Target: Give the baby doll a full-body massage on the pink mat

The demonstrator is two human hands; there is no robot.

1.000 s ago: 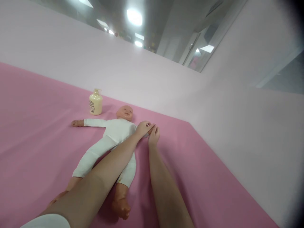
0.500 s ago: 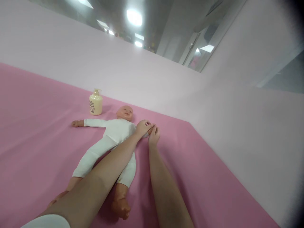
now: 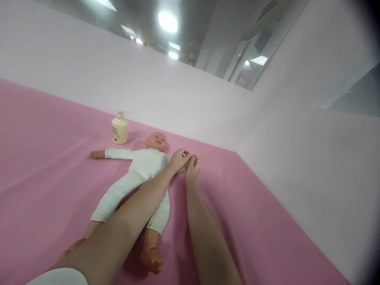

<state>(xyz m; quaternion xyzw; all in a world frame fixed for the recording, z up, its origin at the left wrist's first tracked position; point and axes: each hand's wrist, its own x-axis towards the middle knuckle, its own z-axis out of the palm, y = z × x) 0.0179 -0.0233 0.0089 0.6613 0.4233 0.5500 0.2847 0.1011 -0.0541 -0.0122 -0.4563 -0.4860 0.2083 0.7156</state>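
Observation:
A baby doll (image 3: 151, 161) with a white cloth body lies on its back on the pink surface, its limbs spread. My left hand (image 3: 179, 159) reaches across the doll's body to its arm on the right side. There my fingers are closed on the doll's hand (image 3: 187, 164), which shows only in part. My right hand (image 3: 192, 168) grips the same doll hand from the other side, its fingertips meeting those of my left. My left forearm covers part of the doll's legs.
A pale yellow pump bottle (image 3: 120, 130) stands upright beyond the doll's outstretched arm, near the white wall (image 3: 190, 107). The pink mat (image 3: 237, 206) ends at walls behind and on the right. A mirror or window (image 3: 202, 35) above reflects ceiling lights.
The fingers of both hands have shifted slightly around the doll's hand, parting a little at the tips. The doll's body and the bottle stay in place.

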